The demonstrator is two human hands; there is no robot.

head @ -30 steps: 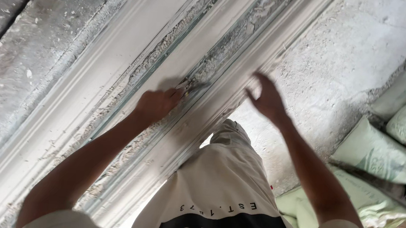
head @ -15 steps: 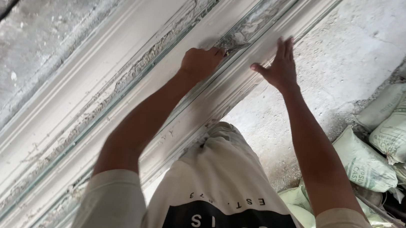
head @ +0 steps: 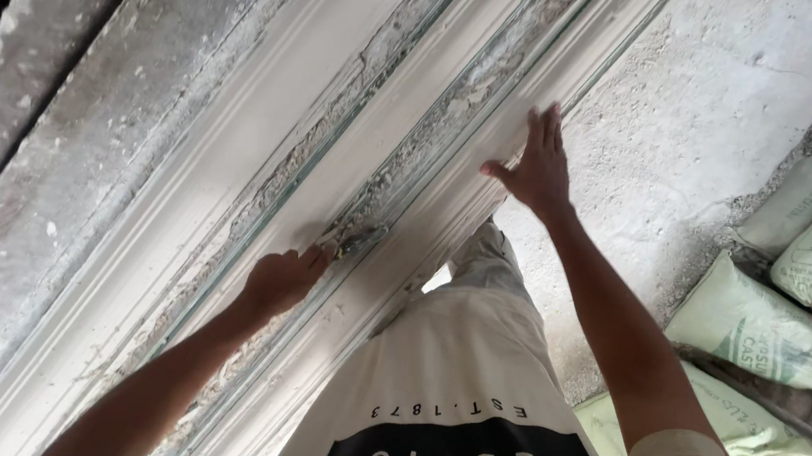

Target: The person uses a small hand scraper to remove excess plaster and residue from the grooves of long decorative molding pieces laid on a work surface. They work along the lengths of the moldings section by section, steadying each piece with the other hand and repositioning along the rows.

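Observation:
A long white plaster moulding (head: 229, 189) with ridges and greenish, crusted grooves runs diagonally across the view. My left hand (head: 282, 280) is shut on a small scraping tool (head: 352, 244) whose tip rests in one rough groove. My right hand (head: 531, 166) lies flat with fingers spread on the moulding's smooth right ridge, further up along it. Below both arms I see my pale shirt with a black panel (head: 464, 445).
A grey, dusty plank (head: 25, 118) lies along the left of the moulding. Rough pale concrete floor (head: 730, 111) is on the right. Several pale green filled sacks (head: 805, 260) are piled at the right edge.
My left hand has drawn the tool back down the groove toward me. My right hand has settled flat on the ridge and stays higher up.

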